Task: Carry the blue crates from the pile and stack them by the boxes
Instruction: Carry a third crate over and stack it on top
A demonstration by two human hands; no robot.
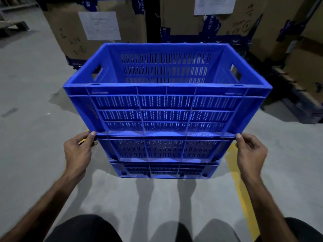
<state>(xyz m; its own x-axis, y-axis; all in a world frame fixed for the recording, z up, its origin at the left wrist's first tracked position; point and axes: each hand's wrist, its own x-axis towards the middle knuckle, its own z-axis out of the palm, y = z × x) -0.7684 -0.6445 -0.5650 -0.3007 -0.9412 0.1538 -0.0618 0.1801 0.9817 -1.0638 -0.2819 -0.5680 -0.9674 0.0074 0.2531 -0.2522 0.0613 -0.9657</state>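
Note:
A stack of three blue slatted crates stands on the concrete floor in front of me. The top crate [166, 105] is empty and sits on the middle crate [162, 148], which rests on the bottom crate [162, 169]. My left hand [78, 151] pinches the near left corner where the top crate meets the middle crate's rim. At the near right corner my right hand [250, 152] holds the same seam. Tall cardboard boxes [94, 30] stand right behind the stack.
More cardboard boxes [227, 20] with taped paper labels fill the back and right, some on a dark pallet [300, 105]. A yellow floor line [239, 180] runs along the right of the stack. A wooden pallet [12, 27] lies far left. My legs show at the bottom.

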